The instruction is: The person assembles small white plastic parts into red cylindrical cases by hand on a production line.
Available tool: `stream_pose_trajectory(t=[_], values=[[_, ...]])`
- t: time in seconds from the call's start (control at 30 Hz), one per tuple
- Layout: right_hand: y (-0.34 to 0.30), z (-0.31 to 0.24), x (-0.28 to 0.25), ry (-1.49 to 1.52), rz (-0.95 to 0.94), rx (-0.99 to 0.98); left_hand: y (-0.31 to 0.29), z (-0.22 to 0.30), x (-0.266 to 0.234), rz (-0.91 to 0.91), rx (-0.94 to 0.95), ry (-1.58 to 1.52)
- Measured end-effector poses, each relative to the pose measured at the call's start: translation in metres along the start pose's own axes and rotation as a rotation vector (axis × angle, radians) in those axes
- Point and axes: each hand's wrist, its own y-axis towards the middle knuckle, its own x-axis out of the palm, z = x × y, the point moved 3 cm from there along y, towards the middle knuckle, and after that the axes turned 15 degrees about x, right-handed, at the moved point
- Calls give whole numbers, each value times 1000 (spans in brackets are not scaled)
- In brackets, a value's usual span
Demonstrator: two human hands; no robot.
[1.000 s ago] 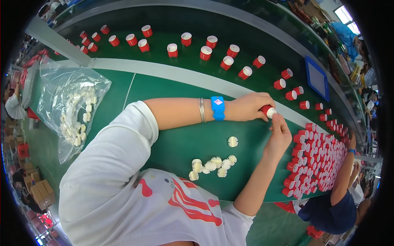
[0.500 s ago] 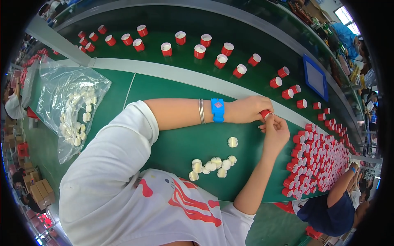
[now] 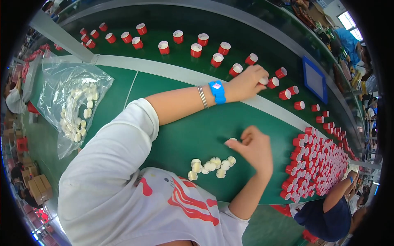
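Note:
Over the dark green belt, my left hand (image 3: 247, 83) is closed on a small red cup with a white inside (image 3: 263, 80), its fingers covering most of the cup's wall. My right hand (image 3: 256, 151) is lower, above the green table (image 3: 184, 135). Its thumb and forefinger are apart, and the thumb lies at a single white round piece (image 3: 232, 140), partly hidden by it. Several more white round pieces (image 3: 210, 166) sit in a loose cluster on the table, left of my right hand and near my shirt.
Red cups (image 3: 196, 50) stand spaced along the belt (image 3: 152, 50) beyond a pale rail (image 3: 176, 71). A dense block of red cups (image 3: 316, 164) covers the table's right, near another person (image 3: 328, 213). At left lies a clear bag (image 3: 61, 94) of white pieces. A blue-framed panel (image 3: 315, 80) stands far right.
My hands have parted. The left has carried the red cup up and away over the rail to the belt; the right has come back left and down to the lone white piece.

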Motion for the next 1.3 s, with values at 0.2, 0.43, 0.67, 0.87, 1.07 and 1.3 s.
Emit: stream_pose_trajectory(t=[0.2,0.43,0.67,0.87,1.07,1.3], values=[[3,1,9,-153,34,76,-3,-13,5,-117,-137,214],[12,16,-10,446,277,56,85,-31,31,-264,-153,440],[18,23,-14,171,420,-137,85,-53,49,-338,-264,181],[18,39,-23,257,248,180,36,22,18,-277,-319,-546],[18,58,-34,950,359,131,-11,45,9,-290,-239,-403],[31,53,-15,1135,312,183,-16,55,10,-331,-107,-361]])
